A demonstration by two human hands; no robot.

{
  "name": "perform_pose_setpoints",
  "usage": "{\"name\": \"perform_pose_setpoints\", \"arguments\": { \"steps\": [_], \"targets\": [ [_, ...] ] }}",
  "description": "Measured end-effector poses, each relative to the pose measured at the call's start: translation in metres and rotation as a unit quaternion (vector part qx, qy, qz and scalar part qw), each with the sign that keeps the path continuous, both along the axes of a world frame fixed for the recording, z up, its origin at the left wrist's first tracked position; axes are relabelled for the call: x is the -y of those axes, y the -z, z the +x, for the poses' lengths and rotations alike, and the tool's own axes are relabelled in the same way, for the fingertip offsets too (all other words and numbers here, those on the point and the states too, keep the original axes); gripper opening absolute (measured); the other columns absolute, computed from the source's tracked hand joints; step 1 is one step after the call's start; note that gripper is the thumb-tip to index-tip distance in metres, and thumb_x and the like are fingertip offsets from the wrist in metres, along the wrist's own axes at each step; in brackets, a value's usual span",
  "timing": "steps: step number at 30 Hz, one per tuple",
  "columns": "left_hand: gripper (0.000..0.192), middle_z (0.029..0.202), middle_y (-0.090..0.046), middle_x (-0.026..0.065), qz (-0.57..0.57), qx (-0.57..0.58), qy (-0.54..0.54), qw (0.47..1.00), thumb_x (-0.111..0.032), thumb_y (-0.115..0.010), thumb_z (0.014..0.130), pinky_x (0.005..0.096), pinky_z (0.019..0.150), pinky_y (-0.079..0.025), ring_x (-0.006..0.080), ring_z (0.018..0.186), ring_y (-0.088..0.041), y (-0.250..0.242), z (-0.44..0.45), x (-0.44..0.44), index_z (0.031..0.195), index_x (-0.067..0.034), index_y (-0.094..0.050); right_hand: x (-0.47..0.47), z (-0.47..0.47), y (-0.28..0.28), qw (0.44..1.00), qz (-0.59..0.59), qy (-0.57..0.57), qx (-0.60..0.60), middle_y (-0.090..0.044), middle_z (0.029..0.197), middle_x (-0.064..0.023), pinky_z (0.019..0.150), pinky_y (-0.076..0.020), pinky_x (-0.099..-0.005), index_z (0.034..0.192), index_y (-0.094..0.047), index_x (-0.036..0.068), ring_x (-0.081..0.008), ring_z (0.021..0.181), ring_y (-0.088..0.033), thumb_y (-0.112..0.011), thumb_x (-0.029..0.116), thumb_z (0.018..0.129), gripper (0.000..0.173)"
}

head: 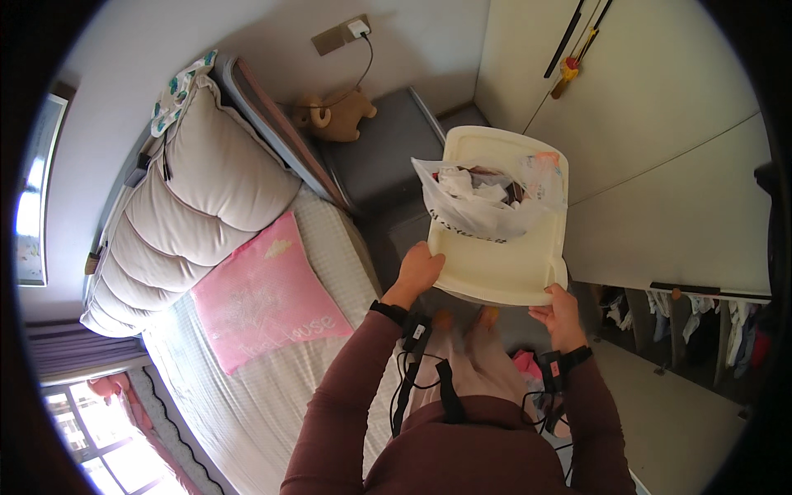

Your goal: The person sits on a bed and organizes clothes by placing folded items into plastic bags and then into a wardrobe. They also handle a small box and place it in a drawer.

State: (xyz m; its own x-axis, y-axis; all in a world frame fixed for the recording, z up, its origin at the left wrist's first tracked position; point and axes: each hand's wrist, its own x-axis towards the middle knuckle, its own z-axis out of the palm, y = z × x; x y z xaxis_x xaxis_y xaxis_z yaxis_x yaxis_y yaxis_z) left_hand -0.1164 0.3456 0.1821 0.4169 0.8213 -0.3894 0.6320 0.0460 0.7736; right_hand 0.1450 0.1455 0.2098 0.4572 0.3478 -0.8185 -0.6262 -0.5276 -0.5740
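Observation:
Both hands hold a cream plastic tray-like lid [495,272] out in front of my body. My left hand [419,274] grips its near left corner, thumb on top. At the near right corner, my right hand [560,318] has hold of the rim. A white translucent plastic bag [476,219] bearing writing lies on the far half of the tray, its mouth open. Crumpled white tissues [470,189] and some dark items show inside it. Whether the tray is part of a larger box below is hidden.
To the left is a bed with a pink cushion [266,297] and a padded headboard [216,154]. A grey nightstand [383,148] carries a plush toy [343,116]. Tall wardrobe doors [649,142] rise at right; one lower door [662,408] stands open before hanging clothes [699,315].

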Motion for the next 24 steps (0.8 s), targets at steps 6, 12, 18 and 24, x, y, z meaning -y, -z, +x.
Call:
{"name": "perform_pose_setpoints", "arguments": {
  "steps": [6,12,18,24],
  "targets": [
    [0.04,0.103,-0.061,0.0339,-0.007,0.007,0.019,1.0,-0.027,-0.056,0.082,0.0495,0.089,-0.046,0.0479,0.102,-0.059,0.008,0.069,-0.035,0.095,0.011,-0.057,-0.019,0.048,0.02,0.996,-0.039,0.022,0.083,-0.067,0.093,-0.0229,0.069,-0.0595,-0.0456,0.117,-0.056,-0.009,-0.0339,0.073,-0.068,-0.051,0.025,0.092,0.042],
    [0.04,0.103,-0.061,0.0356,0.018,0.013,-0.023,0.999,-0.025,-0.055,0.082,0.0496,0.09,-0.046,0.05,0.102,-0.059,0.015,0.141,-0.055,0.096,0.013,-0.055,-0.051,0.122,0.014,0.993,-0.009,-0.031,0.114,-0.067,0.094,-0.025,0.061,-0.0604,-0.0432,0.115,-0.055,-0.014,-0.0344,0.069,-0.069,-0.049,0.026,0.094,0.046],
    [0.039,0.097,-0.062,0.0352,0.008,0.016,-0.082,0.996,-0.023,-0.055,0.082,0.0485,0.085,-0.048,0.049,0.096,-0.061,-0.003,0.182,-0.079,0.092,0.015,-0.055,-0.117,0.191,0.014,0.987,-0.004,-0.049,0.15,-0.065,0.082,-0.0206,0.049,-0.0535,-0.0366,0.095,-0.06,-0.014,-0.0261,0.057,-0.063,-0.054,0.025,0.092,0.04],
    [0.039,0.094,-0.063,0.0345,0.028,0.008,-0.169,0.985,-0.023,-0.056,0.082,0.0477,0.083,-0.048,0.048,0.09,-0.062,-0.005,0.225,-0.115,0.089,0.016,-0.056,-0.214,0.257,0.024,0.97,-0.061,-0.107,0.211,-0.064,0.082,-0.024,0.046,-0.0527,-0.039,0.091,-0.058,-0.017,-0.0293,0.059,-0.062,-0.058,0.021,0.088,0.038]
  ]
}}
